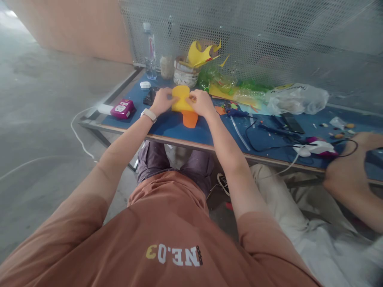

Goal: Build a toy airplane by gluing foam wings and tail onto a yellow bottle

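Note:
My left hand (pixel 162 99) pinches the left edge of a yellow piece of paper or thin foam sheet (pixel 181 104), its thumb lying on top. On the opposite edge, my right hand (pixel 200 102) is closed with thumb and fingertips together on the same yellow piece. The piece has a rounded top end and sits over the blue tabletop (pixel 161 126). An orange rounded piece (pixel 190 119) sticks out from below its lower edge; whether the two are joined I cannot tell. Close to my left hand lies a dark, shiny object (pixel 149 96).
A water bottle (pixel 150 54), a jar (pixel 166 67) and a wrapped pot (pixel 186 73) with yellow scraps stand behind. At left is a magenta box (pixel 123 109). Rightward lie a plastic bag (pixel 297 99), cables and a white power strip (pixel 317 148), near a co-worker's arm (pixel 348 171).

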`<state>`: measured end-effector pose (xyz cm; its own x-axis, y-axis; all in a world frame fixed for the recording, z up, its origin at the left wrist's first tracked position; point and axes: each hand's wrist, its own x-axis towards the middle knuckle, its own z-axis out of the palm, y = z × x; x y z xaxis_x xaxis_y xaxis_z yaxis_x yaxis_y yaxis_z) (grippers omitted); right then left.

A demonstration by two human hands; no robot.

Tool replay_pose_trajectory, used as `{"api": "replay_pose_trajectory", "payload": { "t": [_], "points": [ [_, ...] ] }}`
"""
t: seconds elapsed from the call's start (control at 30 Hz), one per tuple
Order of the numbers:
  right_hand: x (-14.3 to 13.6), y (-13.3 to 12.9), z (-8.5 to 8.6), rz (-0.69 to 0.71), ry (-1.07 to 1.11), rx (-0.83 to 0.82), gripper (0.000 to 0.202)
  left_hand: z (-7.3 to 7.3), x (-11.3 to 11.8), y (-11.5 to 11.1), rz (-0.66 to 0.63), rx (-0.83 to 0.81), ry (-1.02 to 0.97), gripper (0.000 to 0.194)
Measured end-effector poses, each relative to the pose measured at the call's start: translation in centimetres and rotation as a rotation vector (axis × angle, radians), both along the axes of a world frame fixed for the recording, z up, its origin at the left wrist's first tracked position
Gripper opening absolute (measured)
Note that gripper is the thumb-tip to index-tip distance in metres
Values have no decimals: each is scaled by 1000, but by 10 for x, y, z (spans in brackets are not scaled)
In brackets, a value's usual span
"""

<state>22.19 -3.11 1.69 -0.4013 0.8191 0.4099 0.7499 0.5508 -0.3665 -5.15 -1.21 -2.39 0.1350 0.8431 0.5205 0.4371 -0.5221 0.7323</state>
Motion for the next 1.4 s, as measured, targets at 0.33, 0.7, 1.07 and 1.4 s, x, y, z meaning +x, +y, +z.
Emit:
{"api": "replay_pose_trajectory", "payload": {
  "t": [0.33, 0.7, 1.07, 1.4],
  "points": [
    [-3, -11, 6, 12, -3, -11, 57, -5, 4, 3, -23, -56, -51, 40],
    [-3, 4, -5, 126, 119, 80, 53, -8, 15, -3, -198, -120, -277, 55],
    [-1, 17, -13, 112, 147, 70, 43, -12, 17, 4, -147, -300, -416, 37],
    [-3, 21, -21, 64, 139, 83, 42, -12, 22, 1, -202, -348, -472, 38]
  ]
}}
